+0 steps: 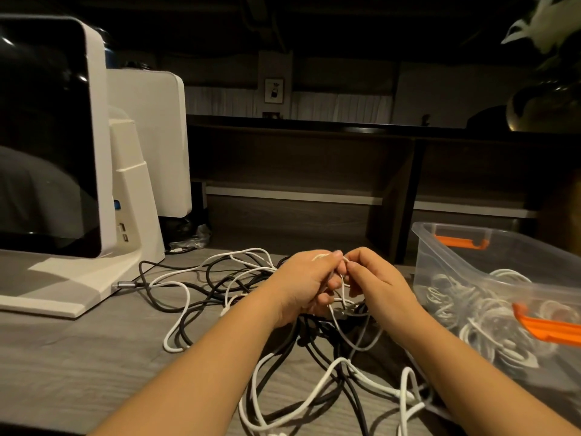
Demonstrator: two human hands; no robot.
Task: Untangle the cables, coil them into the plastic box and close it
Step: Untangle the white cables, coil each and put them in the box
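Hands are meeting above the tangled cables on the desk, the left hand and right hand both pinching one white cable that is trailing down towards the person, while the plastic box is sitting nearer the right hand.

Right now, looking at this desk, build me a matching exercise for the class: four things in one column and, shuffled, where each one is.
Things:
1. plastic box
2. monitor
3. coiled white cables
4. silver plug

Places:
A. left edge of the desk
B. inside the box
C. right side of the desk
D. by the monitor's base

Pairs: 1-C, 2-A, 3-B, 4-D
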